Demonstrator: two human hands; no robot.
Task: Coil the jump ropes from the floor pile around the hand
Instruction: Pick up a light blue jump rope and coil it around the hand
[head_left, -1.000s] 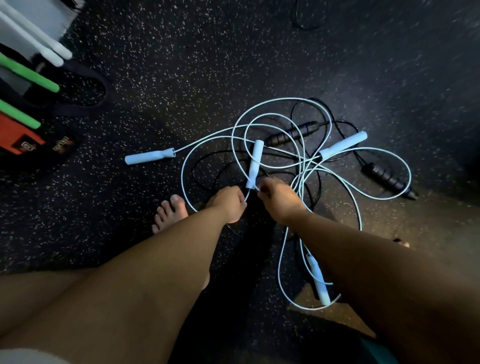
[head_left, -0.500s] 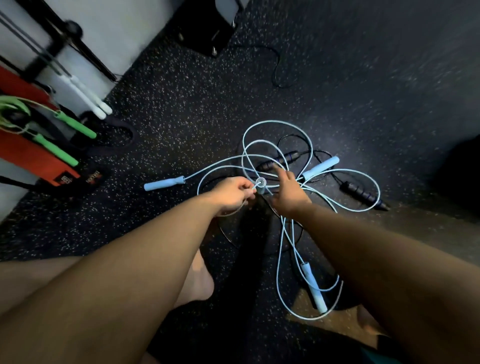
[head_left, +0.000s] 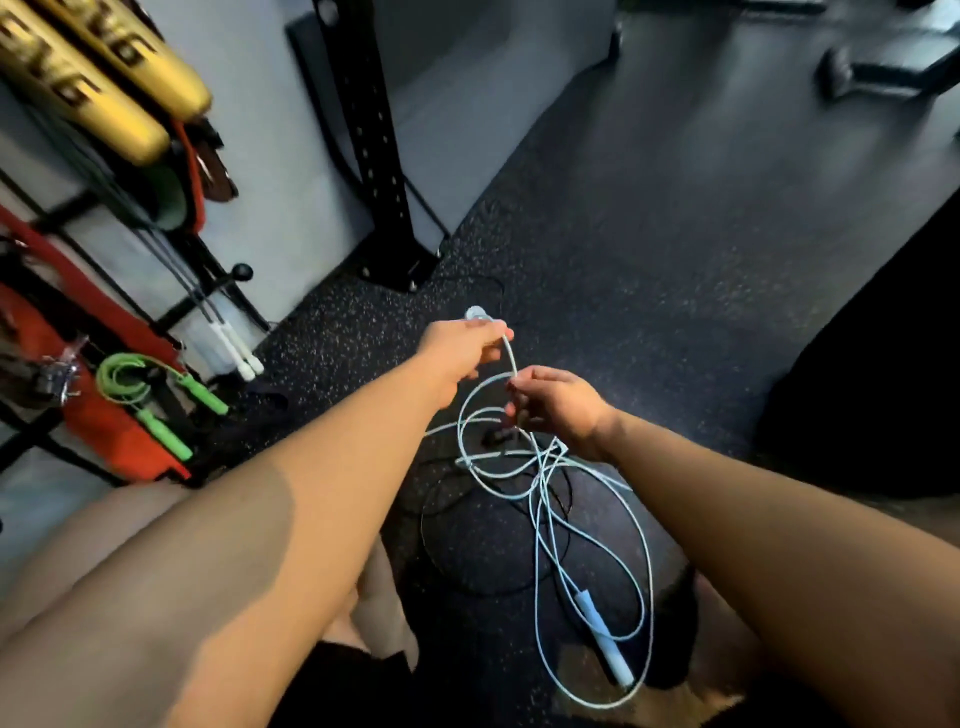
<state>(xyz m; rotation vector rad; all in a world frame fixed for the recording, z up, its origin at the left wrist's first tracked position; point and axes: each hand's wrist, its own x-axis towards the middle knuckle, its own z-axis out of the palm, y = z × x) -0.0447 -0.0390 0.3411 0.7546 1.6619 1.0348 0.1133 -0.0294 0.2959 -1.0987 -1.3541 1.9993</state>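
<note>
The left hand (head_left: 460, 356) grips one blue handle (head_left: 475, 314), fingers curled round it, the end cap poking out on top. The right hand (head_left: 561, 402) pinches the cord (head_left: 510, 357) just below, fingertips closed on it. From there the cord drops into the pile (head_left: 519, 462) on the floor (head_left: 649, 291), where its loops cross each other and a black rope (head_left: 436, 540). The far handle (head_left: 602, 636) lies nearer the person.

To coil well, the left hand should probably hold the handle firm while the right feeds cord round it in even turns (sliding along the cord, not yanking). The crossings under the right hand look apt to snag, so each length wants shaking free of the black rope before winding.
</note>
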